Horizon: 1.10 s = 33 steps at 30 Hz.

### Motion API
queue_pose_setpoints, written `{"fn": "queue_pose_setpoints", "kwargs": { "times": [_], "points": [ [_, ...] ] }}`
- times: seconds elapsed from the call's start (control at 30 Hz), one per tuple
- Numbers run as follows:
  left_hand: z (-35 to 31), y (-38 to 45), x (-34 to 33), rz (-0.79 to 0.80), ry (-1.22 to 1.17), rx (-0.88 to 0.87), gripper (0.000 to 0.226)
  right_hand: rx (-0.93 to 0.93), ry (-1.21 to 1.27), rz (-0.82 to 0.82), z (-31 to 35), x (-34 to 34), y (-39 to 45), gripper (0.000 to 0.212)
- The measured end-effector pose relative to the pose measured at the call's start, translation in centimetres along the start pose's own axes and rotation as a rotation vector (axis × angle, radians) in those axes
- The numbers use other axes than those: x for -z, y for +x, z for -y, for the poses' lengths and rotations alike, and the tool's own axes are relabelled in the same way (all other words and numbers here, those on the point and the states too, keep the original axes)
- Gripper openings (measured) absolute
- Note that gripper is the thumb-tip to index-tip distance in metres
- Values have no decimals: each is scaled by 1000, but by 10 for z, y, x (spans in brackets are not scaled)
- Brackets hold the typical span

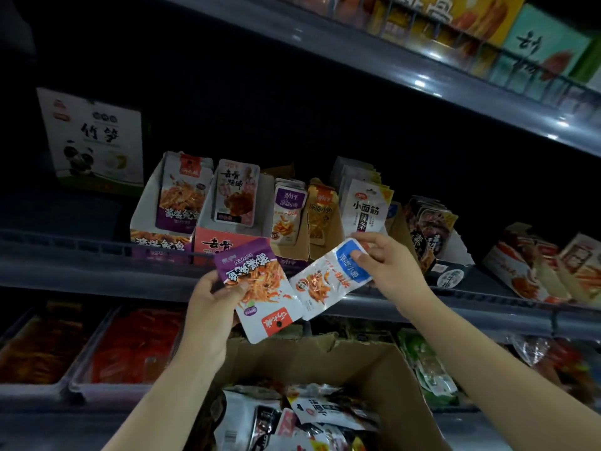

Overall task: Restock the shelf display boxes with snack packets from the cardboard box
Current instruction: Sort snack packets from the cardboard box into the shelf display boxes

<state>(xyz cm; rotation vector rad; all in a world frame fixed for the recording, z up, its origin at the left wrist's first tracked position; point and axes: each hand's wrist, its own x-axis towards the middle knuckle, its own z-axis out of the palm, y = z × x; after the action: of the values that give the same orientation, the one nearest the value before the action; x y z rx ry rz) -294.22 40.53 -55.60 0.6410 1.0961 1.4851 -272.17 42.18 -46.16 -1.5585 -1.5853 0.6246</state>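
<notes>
So the cardboard box (367, 362) sits low in front, open, with a jumble of snack packets (302, 418) inside. Left hand (211, 307) has its grip pinched on a purple-topped packet (260, 284), right hand (387, 265) pinches a blue-labelled packet (331, 278), both held up above the box, just in front of the shelf edge. On the shelf (97, 265) a row of display boxes (224, 242) holds upright packets. Pretty dim aisle, with trays of red stuff (130, 346) below.
</notes>
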Motion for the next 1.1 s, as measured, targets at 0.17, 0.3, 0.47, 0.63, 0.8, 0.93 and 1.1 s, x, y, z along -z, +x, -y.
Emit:
{"fn": "queue_pose_setpoints", "kwargs": {
  "times": [0.17, 0.3, 0.47, 0.63, 0.8, 0.93, 1.1],
  "points": [
    [-2, -9, -1, 48, -5, 44, 12, 125, -133, -88, 1, 10, -2, 9],
    [-6, -12, -1, 44, -72, 100, 10, 149, -115, -180, 9, 17, 5, 6],
    [-7, -17, -5, 93, -103, 217, 7, 90, -43, -29, 19, 6, 6, 8],
    [-3, -26, -15, 257, -109, 326, 27, 32, -36, 53, 11, -9, -3, 10],
    [9, -42, -16, 414, 7, 295, 48, 16, -49, 115, -5, -2, -18, 6],
    [21, -56, -21, 422, 81, 257, 51, 19, -33, 137, -16, 7, -34, 10],
    [23, -61, -53, 401, 107, 217, 51, -53, -78, 227, -28, 46, -28, 19]
  ]
}}
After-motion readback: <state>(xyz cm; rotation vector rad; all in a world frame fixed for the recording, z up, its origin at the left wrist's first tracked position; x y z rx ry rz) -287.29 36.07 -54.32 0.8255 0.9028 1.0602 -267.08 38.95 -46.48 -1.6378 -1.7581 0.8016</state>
